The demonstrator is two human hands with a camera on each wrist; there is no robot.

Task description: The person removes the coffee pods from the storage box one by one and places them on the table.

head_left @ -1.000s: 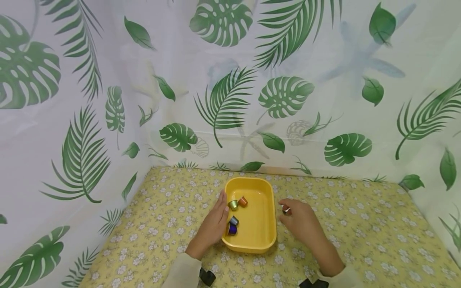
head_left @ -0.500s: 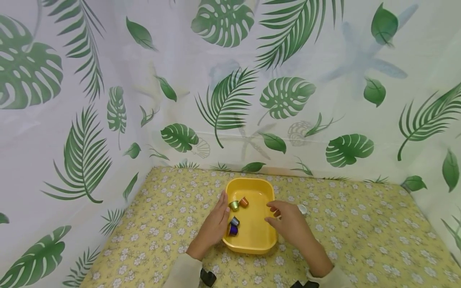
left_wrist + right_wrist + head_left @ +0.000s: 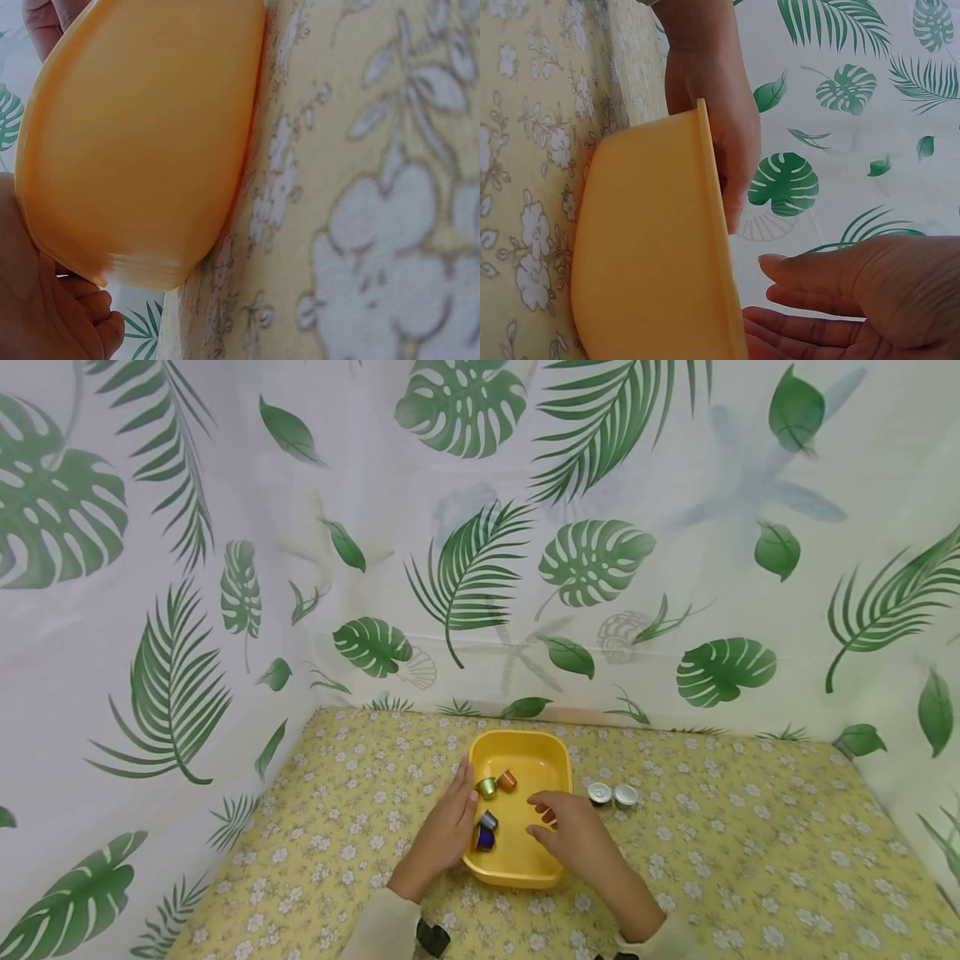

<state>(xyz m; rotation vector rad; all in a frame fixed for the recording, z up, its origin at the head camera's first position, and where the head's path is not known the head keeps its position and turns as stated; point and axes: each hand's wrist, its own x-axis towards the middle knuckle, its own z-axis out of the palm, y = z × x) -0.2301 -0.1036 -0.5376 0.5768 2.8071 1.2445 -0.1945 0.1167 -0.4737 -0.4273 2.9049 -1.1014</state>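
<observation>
Four coffee capsules (image 3: 487, 788) lie in the yellow tray (image 3: 521, 862) at lower centre. The right hand (image 3: 577, 833), released, has moved leftward over it; the left hand (image 3: 446, 827), straight-fingered, touches its side. Both silver-lidded capsules (image 3: 626, 796) at right now show.

tub (image 3: 142, 150): cut off by left wrist view's top edge | right rim (image 3: 567, 768): partly behind right hand (image 3: 573, 833) | silver lids (image 3: 626, 795): markings too small

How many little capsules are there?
6: green capsule, orange capsule, grey capsule and purple capsule in the yellow tray; two silver-topped capsules on the cloth to its right. The right hand could hide more.
</observation>
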